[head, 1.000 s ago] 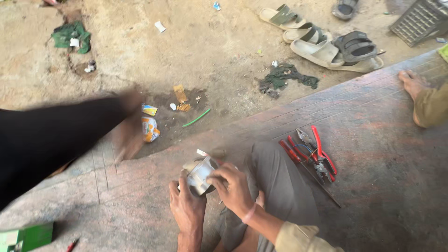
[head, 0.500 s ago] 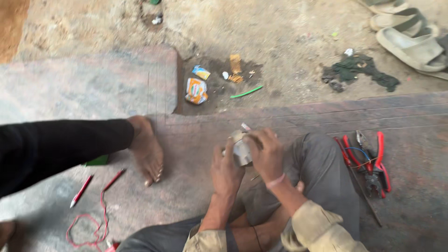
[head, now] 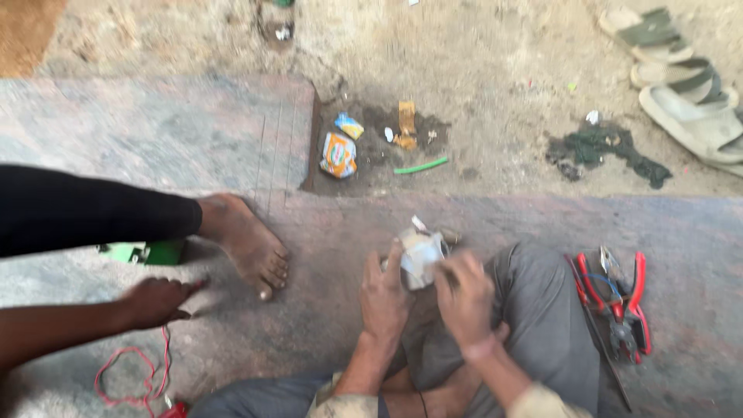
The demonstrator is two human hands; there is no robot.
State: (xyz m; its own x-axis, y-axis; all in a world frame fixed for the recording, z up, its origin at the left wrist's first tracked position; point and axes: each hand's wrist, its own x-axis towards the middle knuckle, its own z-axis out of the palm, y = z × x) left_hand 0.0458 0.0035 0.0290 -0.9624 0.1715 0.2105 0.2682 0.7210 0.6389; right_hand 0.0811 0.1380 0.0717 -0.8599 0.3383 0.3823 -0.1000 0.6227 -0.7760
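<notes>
Both hands' grip [head: 424, 288] clamped together around small whitish part [head: 420, 254], above lap.

Red pliers [head: 619, 298], sandals [head: 681, 85], perhaps rag [head: 607, 147]

Stone slab floor [head: 495, 224], red pliers [head: 619, 298], red wire [head: 128, 371], green box [head: 151, 252]

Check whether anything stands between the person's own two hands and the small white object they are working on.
Nothing visible does: the left hand and right hand both grip the white object directly. The red-handled pliers lie off to the right.
</notes>
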